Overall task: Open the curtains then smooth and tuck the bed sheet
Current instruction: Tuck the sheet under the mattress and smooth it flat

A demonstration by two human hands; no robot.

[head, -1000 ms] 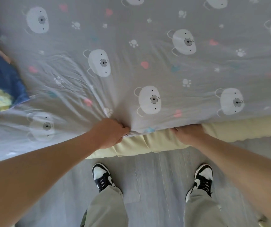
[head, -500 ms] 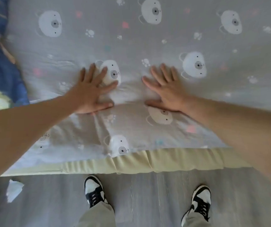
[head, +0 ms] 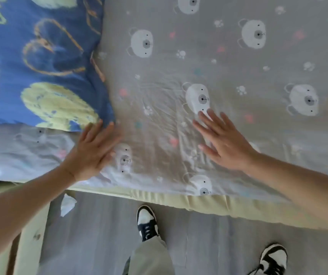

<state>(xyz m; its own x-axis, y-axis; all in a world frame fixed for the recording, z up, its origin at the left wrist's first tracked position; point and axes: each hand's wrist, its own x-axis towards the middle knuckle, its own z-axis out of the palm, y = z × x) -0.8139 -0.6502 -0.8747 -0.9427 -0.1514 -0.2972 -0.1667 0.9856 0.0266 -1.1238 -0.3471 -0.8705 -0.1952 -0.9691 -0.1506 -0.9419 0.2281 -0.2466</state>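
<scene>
Two flat hands, left hand [head: 91, 151] and right hand [head: 224, 141], press wrinkled bear-print sheet [head: 238, 76].

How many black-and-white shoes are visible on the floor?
2: one black-and-white shoe at the bottom centre near the bed edge, the other at the bottom right, partly cut off.

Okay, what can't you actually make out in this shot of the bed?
- Curtains: outside the head view.
- Sheet tuck along the mattress edge: hidden beneath the overhang.
- Fabric under the left hand and right hand: covered.
- Blue quilt: cut off left.
</scene>
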